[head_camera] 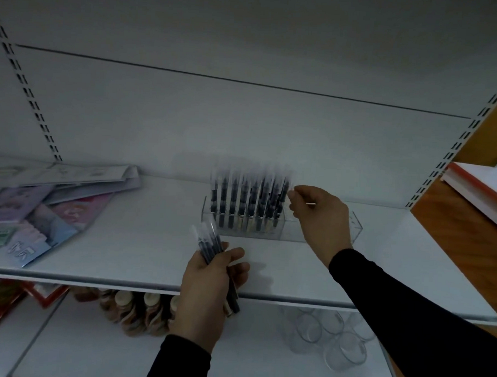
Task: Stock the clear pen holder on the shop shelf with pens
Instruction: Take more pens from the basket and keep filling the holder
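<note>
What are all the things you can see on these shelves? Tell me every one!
pen holder: one, clear, on the upper shelf, right of middle.
pens in the holder: many, too blurred to count, dark with pale caps, upright in its left part.
bundle of pens: a few, dark, in the left hand.
packets: several, pastel, piled at the shelf's left.
shelf: one, white.
glasses: several, clear, lower shelf, right.
bottles: several, brownish, pale caps, lower shelf.
books: a stack, white and orange, far right.
left hand: grips the bundle.
right hand: fingertips at the rightmost pens.
</note>
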